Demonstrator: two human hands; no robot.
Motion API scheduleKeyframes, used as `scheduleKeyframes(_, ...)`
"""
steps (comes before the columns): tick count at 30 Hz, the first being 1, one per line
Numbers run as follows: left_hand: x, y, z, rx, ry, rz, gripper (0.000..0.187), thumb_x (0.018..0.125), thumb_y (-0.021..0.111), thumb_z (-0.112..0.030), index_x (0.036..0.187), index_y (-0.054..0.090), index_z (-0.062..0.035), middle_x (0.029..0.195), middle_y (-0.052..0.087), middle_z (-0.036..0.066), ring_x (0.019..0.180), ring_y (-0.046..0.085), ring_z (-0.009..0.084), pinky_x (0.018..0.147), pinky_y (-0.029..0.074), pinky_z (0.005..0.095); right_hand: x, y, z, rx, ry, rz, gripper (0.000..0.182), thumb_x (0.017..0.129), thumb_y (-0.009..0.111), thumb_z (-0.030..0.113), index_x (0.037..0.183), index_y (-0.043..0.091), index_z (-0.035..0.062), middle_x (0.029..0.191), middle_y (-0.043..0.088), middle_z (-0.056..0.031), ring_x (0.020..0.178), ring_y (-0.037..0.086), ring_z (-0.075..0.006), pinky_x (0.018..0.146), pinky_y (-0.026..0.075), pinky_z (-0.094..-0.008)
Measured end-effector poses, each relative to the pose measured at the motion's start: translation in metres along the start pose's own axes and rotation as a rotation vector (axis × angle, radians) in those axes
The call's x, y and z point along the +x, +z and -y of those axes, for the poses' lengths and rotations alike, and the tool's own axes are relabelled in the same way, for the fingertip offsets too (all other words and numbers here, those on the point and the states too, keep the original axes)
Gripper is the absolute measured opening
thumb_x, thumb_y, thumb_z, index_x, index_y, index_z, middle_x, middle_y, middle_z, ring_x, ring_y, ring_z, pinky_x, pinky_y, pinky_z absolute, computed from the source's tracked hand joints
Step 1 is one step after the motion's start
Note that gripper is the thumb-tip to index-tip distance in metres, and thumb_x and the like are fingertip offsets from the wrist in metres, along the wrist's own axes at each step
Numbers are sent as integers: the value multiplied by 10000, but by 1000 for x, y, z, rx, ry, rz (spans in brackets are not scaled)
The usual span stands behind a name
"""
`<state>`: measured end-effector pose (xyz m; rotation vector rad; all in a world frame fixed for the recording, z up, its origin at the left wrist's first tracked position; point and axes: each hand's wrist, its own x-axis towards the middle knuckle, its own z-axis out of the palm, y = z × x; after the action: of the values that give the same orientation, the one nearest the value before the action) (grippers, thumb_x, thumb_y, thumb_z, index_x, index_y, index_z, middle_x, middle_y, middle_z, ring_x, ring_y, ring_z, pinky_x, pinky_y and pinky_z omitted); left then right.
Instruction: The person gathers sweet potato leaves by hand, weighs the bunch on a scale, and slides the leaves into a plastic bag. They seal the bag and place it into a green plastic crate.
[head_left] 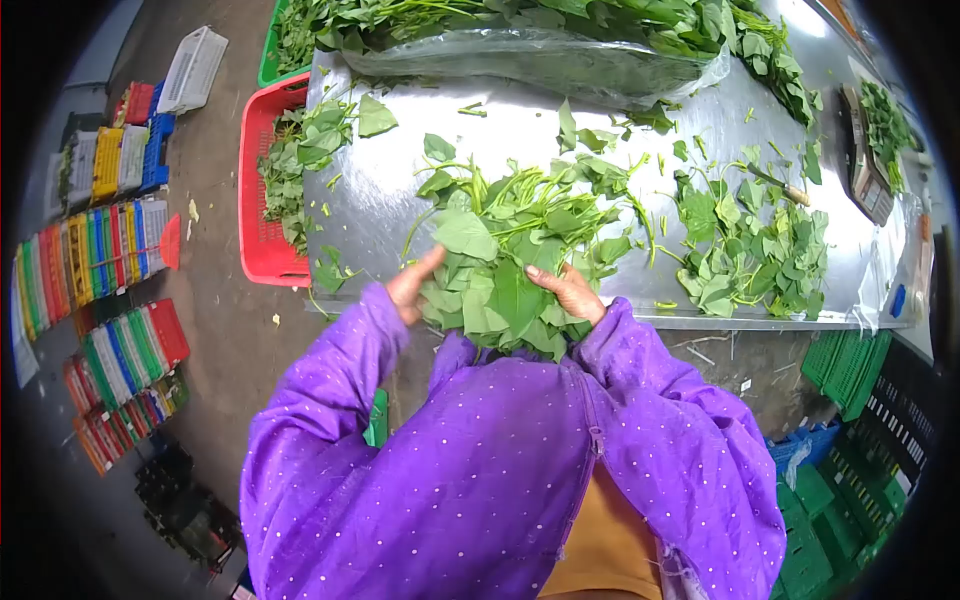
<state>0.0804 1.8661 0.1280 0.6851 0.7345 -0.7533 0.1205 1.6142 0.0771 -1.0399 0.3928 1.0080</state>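
At the metal counter (388, 152), the right hand (574, 291) clasps a leafy bunch (482, 292), the left hand (411, 288), grip unclear, beside it, apparently gathering stems, which calls for even pressure.

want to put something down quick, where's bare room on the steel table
The steel table is mostly bare between the red crate and central leafy bunch, and between that bunch and the clear plastic, apart from scraps. It's crowded at the right-hand leaf pile, near the knife, and along the far side under heaped greens.

The table (385, 165) is glossy metal; the bag (540, 70) shiny plastic; the jacket (480, 460) cloth; the leaves (515, 295) matt.
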Motion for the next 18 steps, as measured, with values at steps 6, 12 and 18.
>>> scheduleKeyframes(6,19,10,-13,199,33,-32,599,816,583,-380,1268,406,-28,1205,522,114,1054,540,257,913,432,380,-8,13,10,-15,-49,-63,607,759,713,190,1205,382,-56,1091,569,-118,985,551,-184,873,438,-294)
scheduleKeyframes(12,24,46,53,676,377,-219,468,706,732,-270,1064,572,-15,1020,602,99,915,580,197,816,470,328,-30,15,15,-74,-176,-166,563,768,690,157,1194,391,-58,1031,591,-124,928,569,-170,809,464,-293)
scheduleKeyframes(18,17,97,67,865,548,-317,387,705,732,-98,1040,568,6,1037,591,82,955,542,163,819,444,316,-43,12,18,161,-173,-224,314,776,671,101,1050,572,-13,952,612,-55,845,568,-142,760,469,-274)
